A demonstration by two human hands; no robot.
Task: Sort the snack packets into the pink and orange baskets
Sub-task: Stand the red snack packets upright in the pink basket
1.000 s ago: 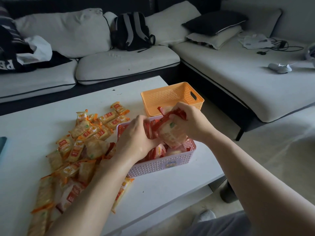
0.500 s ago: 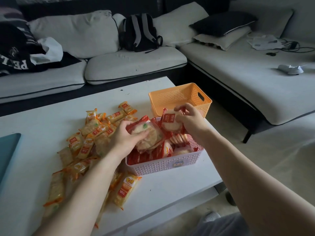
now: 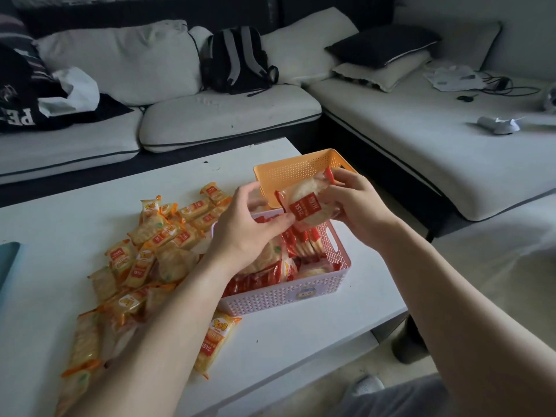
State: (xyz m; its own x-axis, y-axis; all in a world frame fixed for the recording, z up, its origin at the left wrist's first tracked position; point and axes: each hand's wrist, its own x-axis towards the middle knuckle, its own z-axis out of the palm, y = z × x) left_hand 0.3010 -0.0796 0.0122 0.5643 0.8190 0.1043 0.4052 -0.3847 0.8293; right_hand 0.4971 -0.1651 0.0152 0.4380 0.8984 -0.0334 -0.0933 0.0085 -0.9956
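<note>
Placing red pkt (image 3: pixel 307 203) over pink basket (image 3: pixel 285 296)
Above near pink basket, L hand (image 3: pixel 249 227) pinches red pkt's left corner, R hand (image 3: pixel 353 203) grips right side; slot it upright w/ other reds (image 3: pixel 304 245), clear of far orange basket (image 3: pixel 301 171).

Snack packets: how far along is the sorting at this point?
Done: the pink basket holds many red packets. In hand: the left hand and right hand hold one red packet above it. Left: the orange packets lie heaped on the table; the orange basket shows none inside.
</note>
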